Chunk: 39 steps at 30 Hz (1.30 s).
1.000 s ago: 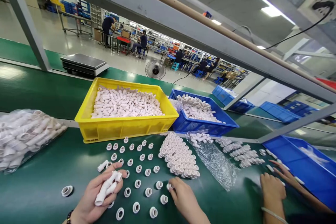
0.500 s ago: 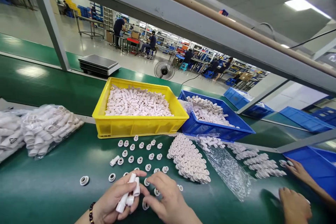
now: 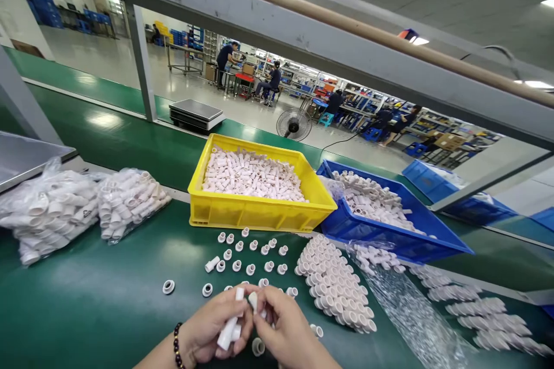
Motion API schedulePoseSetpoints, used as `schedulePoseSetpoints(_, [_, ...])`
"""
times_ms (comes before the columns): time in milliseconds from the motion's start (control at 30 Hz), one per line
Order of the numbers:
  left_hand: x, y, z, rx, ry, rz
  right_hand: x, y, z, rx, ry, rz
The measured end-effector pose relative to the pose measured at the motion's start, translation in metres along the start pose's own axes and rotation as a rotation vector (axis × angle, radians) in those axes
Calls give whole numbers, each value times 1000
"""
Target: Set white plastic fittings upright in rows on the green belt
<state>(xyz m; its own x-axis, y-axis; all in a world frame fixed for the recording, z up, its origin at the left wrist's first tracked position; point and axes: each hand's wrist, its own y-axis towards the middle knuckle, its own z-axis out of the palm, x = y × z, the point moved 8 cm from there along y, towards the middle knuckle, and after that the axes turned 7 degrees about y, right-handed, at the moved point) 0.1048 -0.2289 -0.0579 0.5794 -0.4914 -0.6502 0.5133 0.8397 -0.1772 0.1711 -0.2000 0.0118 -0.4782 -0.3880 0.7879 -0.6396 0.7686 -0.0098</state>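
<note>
My left hand (image 3: 212,323), with a beaded bracelet at the wrist, is closed around several white plastic pipe fittings (image 3: 227,332). Close against it, my right hand (image 3: 289,326) pinches one white fitting (image 3: 253,301) between thumb and fingers. Its shape is partly hidden by the fingertips. Beyond both hands, small flanged white bushings (image 3: 250,269) stand in loose rows on the green work surface (image 3: 108,305). One longer fitting (image 3: 212,264) lies tilted among them. A packed block of white pipe fittings (image 3: 335,288) sits right of the rows.
A yellow bin (image 3: 259,214) and a blue bin (image 3: 372,233), both full of white fittings, stand behind. Bagged fittings (image 3: 130,202) lie at left. Clear plastic film (image 3: 402,311) and more stacked fittings (image 3: 493,314) are at right. A grey beam (image 3: 303,29) crosses above.
My right hand has come up to my left hand and now pinches a fitting. The view has swung left, and the other person's hands at right are out of sight.
</note>
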Motion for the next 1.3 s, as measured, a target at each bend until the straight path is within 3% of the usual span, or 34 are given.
schedulePoseSetpoints(100, [-21, -5, -9, -68, -136, 23, 2, 11, -19, -85, 28, 15])
schedulePoseSetpoints(200, [-58, -17, -28, -181, -163, 157, 15, 28, -31, -72, 45, -66])
schedulePoseSetpoints(300, [-95, -36, -60, -365, -45, 268, 27, 50, -24, 3, 43, -128])
schedulePoseSetpoints(367, [-119, -50, -84, -514, 186, 319, 33, 65, -15, 11, 47, -163])
schedulePoseSetpoints(467, [-137, -61, -115, -584, 320, 314, 41, 89, 1, -24, -65, -238])
schedulePoseSetpoints(533, [-141, -63, -133, -610, 394, 287, 42, 106, 16, -15, -199, -255])
schedulePoseSetpoints(700, [-134, -59, -161, -654, 580, 209, 25, 144, 63, 143, -618, -217])
schedulePoseSetpoints(867, [-130, -52, -171, -751, 840, 148, 12, 165, 92, 208, -740, -229])
schedulePoseSetpoints(967, [-128, -47, -169, -740, 998, 142, 13, 166, 96, 233, -770, -246])
schedulePoseSetpoints(1100, [-123, -43, -167, -718, 1126, 135, 26, 155, 86, 221, -763, -290])
schedulePoseSetpoints(1300, [-125, -51, -173, -779, 1018, 196, 31, 130, 100, 380, -835, -389])
